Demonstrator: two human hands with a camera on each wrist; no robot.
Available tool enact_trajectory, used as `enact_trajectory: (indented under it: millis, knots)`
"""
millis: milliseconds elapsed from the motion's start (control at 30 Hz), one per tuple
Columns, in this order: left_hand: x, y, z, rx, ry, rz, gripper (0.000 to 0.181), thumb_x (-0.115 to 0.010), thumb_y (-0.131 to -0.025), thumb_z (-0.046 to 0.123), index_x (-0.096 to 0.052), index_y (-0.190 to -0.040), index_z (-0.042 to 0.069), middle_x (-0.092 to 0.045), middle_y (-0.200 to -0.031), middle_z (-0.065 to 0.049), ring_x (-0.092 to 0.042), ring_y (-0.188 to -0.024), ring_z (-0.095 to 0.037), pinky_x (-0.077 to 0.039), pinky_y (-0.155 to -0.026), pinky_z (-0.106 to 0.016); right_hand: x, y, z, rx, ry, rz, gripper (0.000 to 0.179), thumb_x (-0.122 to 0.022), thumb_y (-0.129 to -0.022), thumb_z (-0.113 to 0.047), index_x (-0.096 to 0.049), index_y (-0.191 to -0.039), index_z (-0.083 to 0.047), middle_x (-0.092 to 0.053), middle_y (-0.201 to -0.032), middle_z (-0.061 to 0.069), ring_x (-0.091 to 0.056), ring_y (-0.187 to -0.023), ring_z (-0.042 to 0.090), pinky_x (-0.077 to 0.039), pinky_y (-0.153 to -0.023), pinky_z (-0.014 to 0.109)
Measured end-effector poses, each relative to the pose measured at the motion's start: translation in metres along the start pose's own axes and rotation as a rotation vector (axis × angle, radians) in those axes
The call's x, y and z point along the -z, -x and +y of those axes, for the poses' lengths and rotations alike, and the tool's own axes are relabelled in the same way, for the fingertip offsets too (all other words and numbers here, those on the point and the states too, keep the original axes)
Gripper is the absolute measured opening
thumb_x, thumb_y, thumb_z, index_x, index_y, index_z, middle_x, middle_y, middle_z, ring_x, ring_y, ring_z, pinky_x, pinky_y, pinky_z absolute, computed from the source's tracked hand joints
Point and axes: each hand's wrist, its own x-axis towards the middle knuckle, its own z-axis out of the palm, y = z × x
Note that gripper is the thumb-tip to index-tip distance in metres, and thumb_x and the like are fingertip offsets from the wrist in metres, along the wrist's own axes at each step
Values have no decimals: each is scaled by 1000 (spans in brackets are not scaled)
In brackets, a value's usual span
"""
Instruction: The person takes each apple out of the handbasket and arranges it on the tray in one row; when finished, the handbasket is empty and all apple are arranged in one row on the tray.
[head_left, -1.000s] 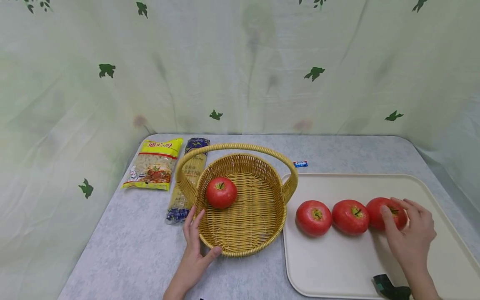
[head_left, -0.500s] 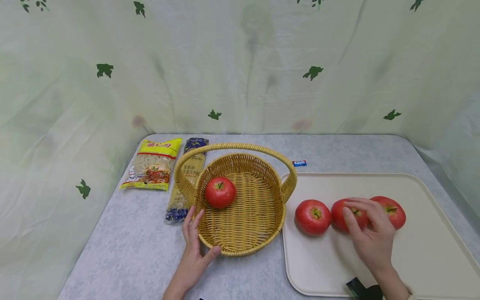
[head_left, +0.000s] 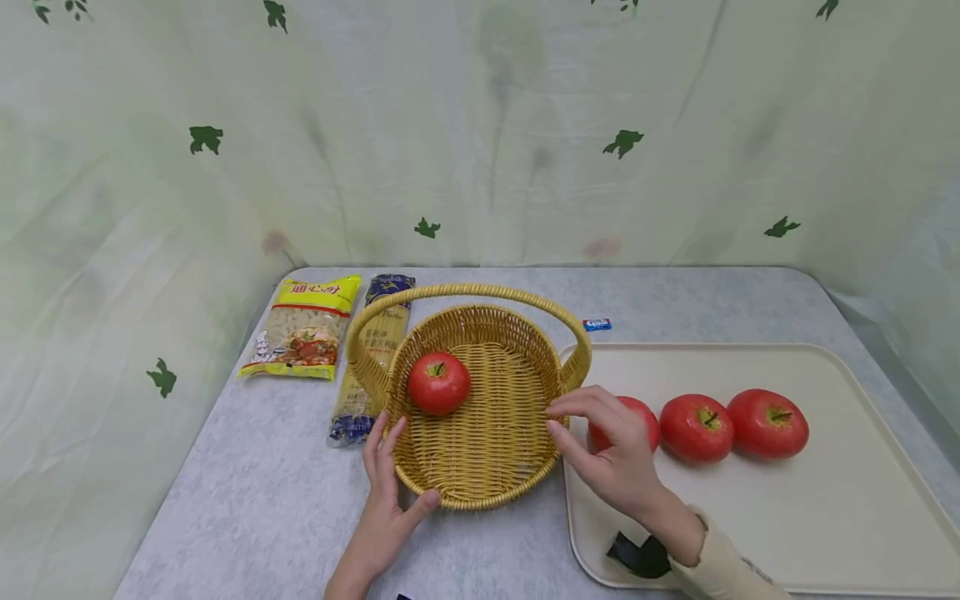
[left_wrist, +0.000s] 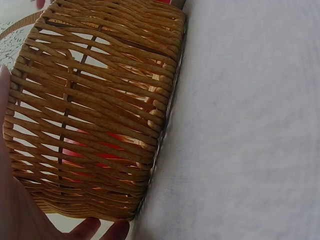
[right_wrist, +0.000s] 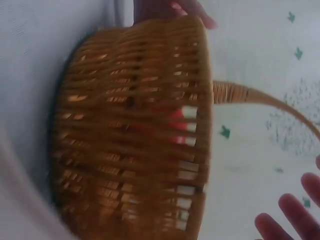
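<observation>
A golden wicker basket (head_left: 480,492) with an arched handle stands on the table, one red apple (head_left: 439,383) inside at its left. My left hand (head_left: 384,518) rests against the basket's near left side, fingers and thumb spread along the outer wall and rim. In the left wrist view its fingertips (left_wrist: 116,230) touch the weave. My right hand (head_left: 611,446), holding nothing, hovers over the basket's right rim with fingers lightly bent. Behind it, an apple (head_left: 637,412) is partly hidden. Two more apples (head_left: 697,427) sit beside that one on the beige tray (head_left: 750,533).
Left of the basket lie a yellow bag of dry food (head_left: 303,329) and a long pasta packet (head_left: 356,408), partly behind the handle. A small blue wrapped piece (head_left: 597,325) lies beyond the tray. A printed curtain (head_left: 480,125) closes off the back.
My right hand has moved left, from the rightmost apple across the tray to the basket's right rim, carrying nothing. My left hand and the apples have stayed in place.
</observation>
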Motion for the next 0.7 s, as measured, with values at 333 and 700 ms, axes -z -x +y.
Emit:
enact_trajectory:
  millis: [333,700]
  knots:
    - [-1,0,0,10,-8,5,92,-72,-83,10,-13,-152,19,13,-154,6,7,-138,-37,-15,-93,-75,-45,-25,19,47,-12,-180,14,-70,-86,-15,-69,-100,-12,-64,-97,-1,-59,-92,13,-49,-81,26]
    - [-1,0,2,25,-22,8,90,-70,-84,10,-12,-152,20,13,-154,7,6,-138,-35,-15,-93,-75,-75,-61,24,-141,214,-490,25,-65,-90,-35,-72,-106,-18,-60,-110,-6,-56,-102,10,-47,-85,31]
